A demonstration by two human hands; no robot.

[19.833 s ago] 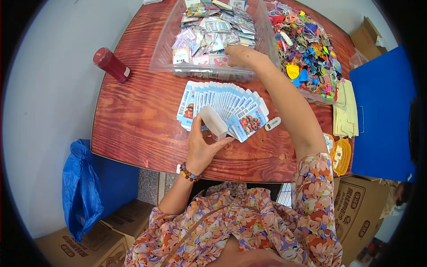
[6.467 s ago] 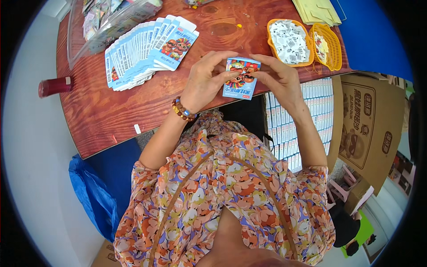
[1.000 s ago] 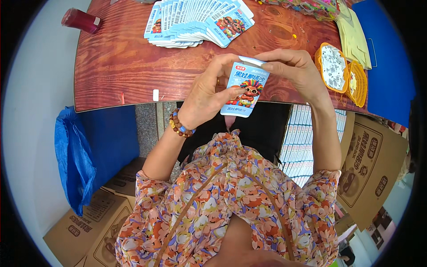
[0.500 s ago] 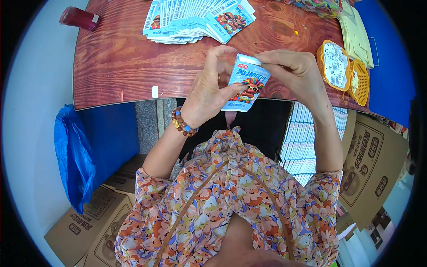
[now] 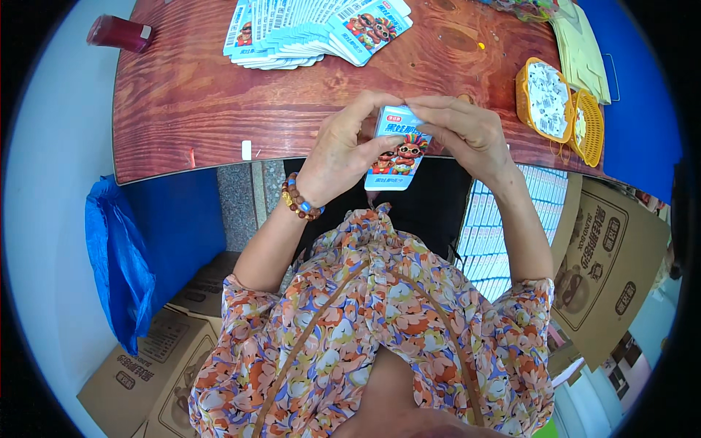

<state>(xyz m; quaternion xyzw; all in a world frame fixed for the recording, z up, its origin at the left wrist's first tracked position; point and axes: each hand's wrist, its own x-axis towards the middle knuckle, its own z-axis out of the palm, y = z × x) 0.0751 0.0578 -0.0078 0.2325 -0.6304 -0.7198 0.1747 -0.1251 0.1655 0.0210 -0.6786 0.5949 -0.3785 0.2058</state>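
A: Hand status?

B: Both on 1 light-blue box (image 5: 398,166). My left hand (image 5: 337,152) is half curled, thumb across the front face, fingers at the left side. My right hand (image 5: 467,137) is bent in a near-closed pinch, fingertips bunched at the top, thumb on the front by the right edge.

A: Box location?

B: In the air at about the middle of the table's (image 5: 219,95) near edge. In view, its lower end hangs past that edge.

A: Failure modes?

B: 3, my read.
1. Dented front: left thumb presses too hard on thin card.
2. Creased top: flap catches while I push. Can't tell if it's tucked; fingers cover it.
3. Drop: nothing visible underneath, so slack in both grips loses it over the edge.

A: Nearby?

B: Fanned cartons (image 5: 307,33), well back from the near edge. Loose overlap; a bump could spread them.
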